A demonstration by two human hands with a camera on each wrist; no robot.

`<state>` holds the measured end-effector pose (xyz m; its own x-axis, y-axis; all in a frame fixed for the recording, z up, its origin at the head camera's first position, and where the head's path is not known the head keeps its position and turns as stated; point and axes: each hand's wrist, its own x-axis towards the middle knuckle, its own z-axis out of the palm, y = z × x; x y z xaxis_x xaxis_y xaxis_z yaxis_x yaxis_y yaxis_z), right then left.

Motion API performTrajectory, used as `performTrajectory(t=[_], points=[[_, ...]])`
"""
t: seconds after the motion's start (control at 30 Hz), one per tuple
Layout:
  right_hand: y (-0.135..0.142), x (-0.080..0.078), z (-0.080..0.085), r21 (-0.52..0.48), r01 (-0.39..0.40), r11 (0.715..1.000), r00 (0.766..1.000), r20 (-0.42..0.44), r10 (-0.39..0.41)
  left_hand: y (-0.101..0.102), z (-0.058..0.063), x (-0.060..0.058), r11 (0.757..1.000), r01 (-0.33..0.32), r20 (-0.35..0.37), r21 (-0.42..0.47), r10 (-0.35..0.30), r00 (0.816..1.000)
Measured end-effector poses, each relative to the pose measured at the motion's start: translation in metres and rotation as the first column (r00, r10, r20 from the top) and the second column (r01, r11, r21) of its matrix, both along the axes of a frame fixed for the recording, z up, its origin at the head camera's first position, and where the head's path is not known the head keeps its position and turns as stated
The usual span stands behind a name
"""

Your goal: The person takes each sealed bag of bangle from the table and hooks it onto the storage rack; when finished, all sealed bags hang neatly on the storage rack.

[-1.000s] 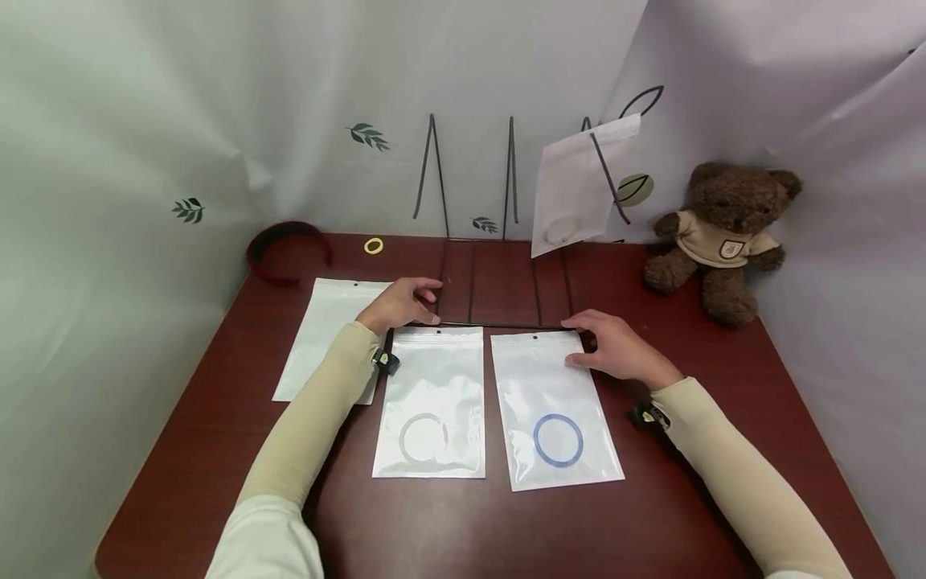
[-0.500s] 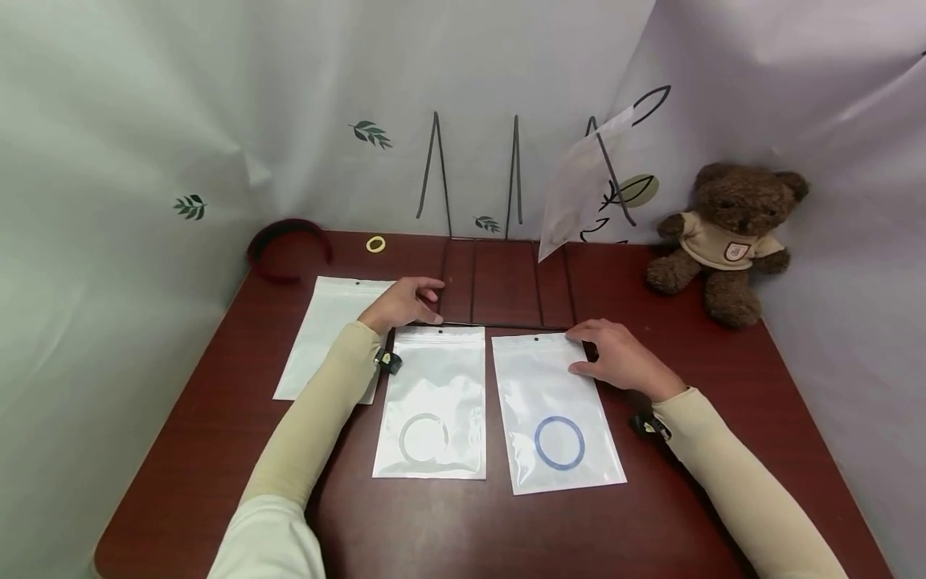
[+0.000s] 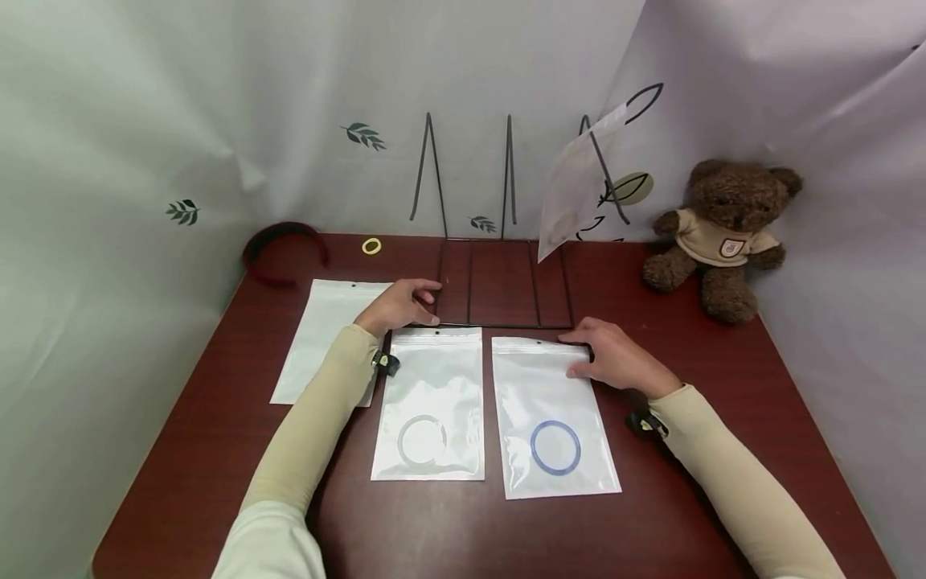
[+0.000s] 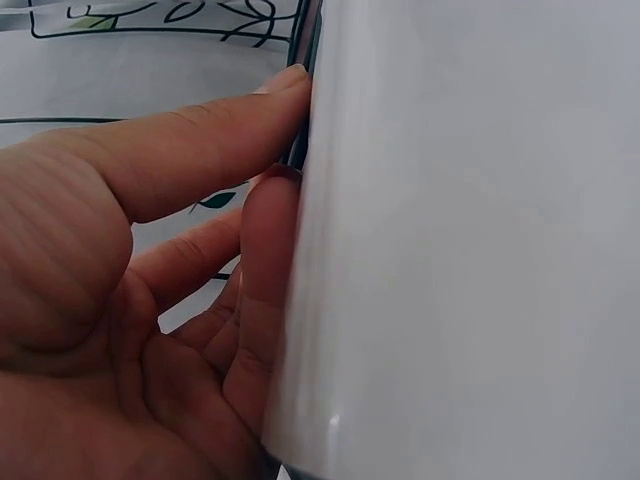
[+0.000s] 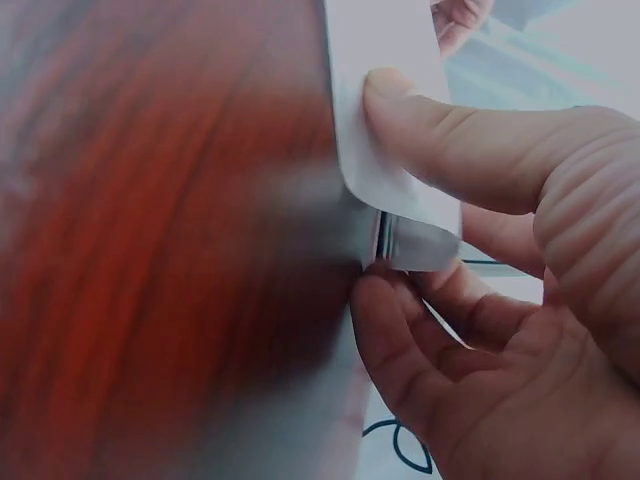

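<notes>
A black wire rack [image 3: 503,326] with upright prongs stands at the back middle. My left hand [image 3: 405,304] pinches its front left corner; in the left wrist view, thumb [image 4: 220,135] and fingers meet around the dark bar beside a white bag. The right hand [image 3: 613,354] pinches the top right corner of a white zip bag [image 3: 538,386] showing a blue ring [image 3: 555,448]. In the right wrist view its thumb [image 5: 450,140] presses the bag's face, fingers underneath. A second zip bag [image 3: 434,378] with a pale ring lies beside it, and another white bag [image 3: 329,330] lies partly behind the left forearm.
Another zip bag [image 3: 575,189] hangs turned on the rack's right prong. A brown teddy bear [image 3: 723,233] sits at the back right. At the back left lie a dark red headband [image 3: 253,249] and a yellow ring [image 3: 371,246]. White curtains wall the red-brown table.
The hanging bag has swung from facing front to nearly edge-on. My right hand has shifted slightly toward me, and the bag with the blue ring has slid a little nearer. The left hand stays put.
</notes>
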<state>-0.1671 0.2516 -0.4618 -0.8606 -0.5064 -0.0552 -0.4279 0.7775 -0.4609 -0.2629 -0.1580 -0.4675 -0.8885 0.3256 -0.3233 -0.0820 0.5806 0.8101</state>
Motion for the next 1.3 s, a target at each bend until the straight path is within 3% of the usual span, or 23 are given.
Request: performTrajectory(t=[0.33, 0.57, 0.87, 1.03, 1.3], points=[[0.005, 0.001, 0.007, -0.14, 0.003, 0.99, 1.0, -0.007, -0.004, -0.001, -0.002, 0.002, 1.0, -0.007, 0.014, -0.004, 0.007, 1.0], [0.011, 0.002, 0.02, -0.208, 0.01, 0.978, 0.996, -0.081, -0.027, 0.0, 0.0, 0.004, 1.0, -0.009, 0.009, -0.005, 0.009, 1.0], [0.01, 0.003, 0.033, -0.285, 0.029, 0.958, 0.969, -0.226, -0.097, 0.002, 0.001, 0.003, 1.0, -0.019, -0.009, -0.02, 0.018, 1.0], [0.008, 0.006, 0.041, -0.338, 0.029, 0.941, 0.959, -0.257, -0.122, 0.003, 0.001, 0.001, 1.0, -0.014, -0.026, -0.022, 0.013, 1.0], [0.003, 0.007, 0.064, -0.38, -0.023, 0.925, 0.925, -0.359, -0.125, 0.003, 0.0, 0.001, 1.0, -0.013, -0.035, -0.028, 0.012, 0.999]])
